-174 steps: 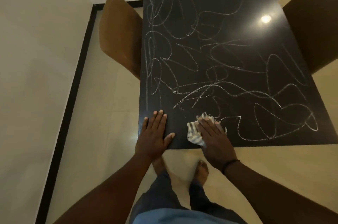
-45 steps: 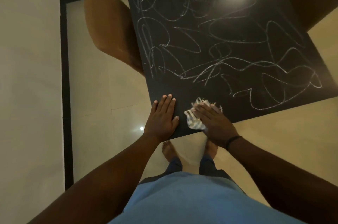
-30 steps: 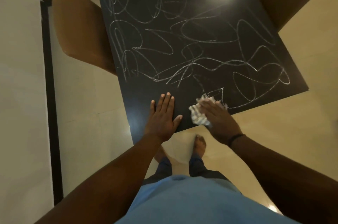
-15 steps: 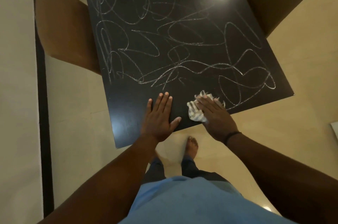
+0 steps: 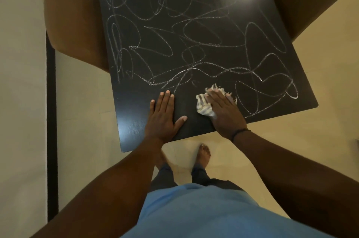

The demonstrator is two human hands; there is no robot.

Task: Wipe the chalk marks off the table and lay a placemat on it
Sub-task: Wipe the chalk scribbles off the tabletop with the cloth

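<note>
- Left hand (image 5: 163,117): flat on the black counter (image 5: 194,14) near its 6 o'clock edge, fingers straight, thumb spread, holding nothing.
- Right hand (image 5: 225,111): straight fingers pressing the striped cloth (image 5: 203,105) onto the counter, at 3 o'clock of the left hand.
- Chalk marks (image 5: 194,47): scribbled across the counter from 12 o'clock to beside the cloth.
- Brown chair (image 5: 71,24): at the counter's 9 o'clock side.

Black desk (image 5: 139,121) covered in looping white chalk marks (image 5: 194,43); a crumpled striped cloth (image 5: 203,106) lies at five o'clock near its front edge.

No readable text, label, brand or number anywhere; only wordless chalk scribbles (image 5: 194,47) on the table (image 5: 132,121).
</note>
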